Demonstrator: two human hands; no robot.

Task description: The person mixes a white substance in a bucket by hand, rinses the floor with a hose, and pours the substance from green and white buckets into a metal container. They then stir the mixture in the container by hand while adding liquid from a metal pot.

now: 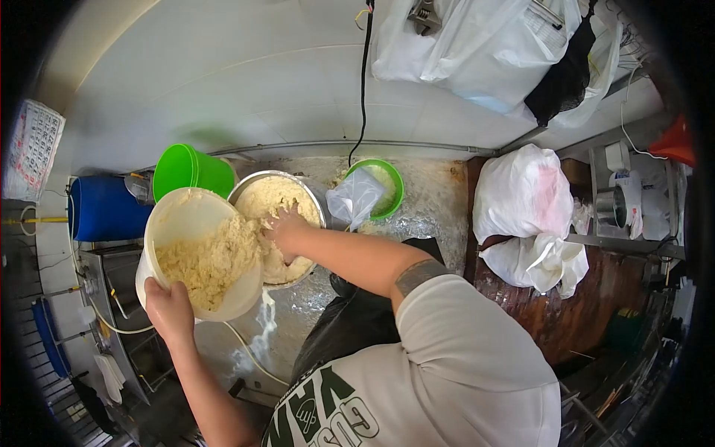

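The left hand (170,307) grips the tilted bucket (190,216) from below, while the right hand (287,227), fingers spread, presses into dough (208,264) between bucket and bowl (316,203).

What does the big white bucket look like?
The white bucket is round, of cloudy, slightly see-through plastic, with no lid. It lies tipped, its open mouth over the rim of the metal bowl. Pale yellow crumbly mash fills its lower side. The left hand holds it up at its base; the right hand rests at its mouth, on the mash. A green bucket stands just behind it.
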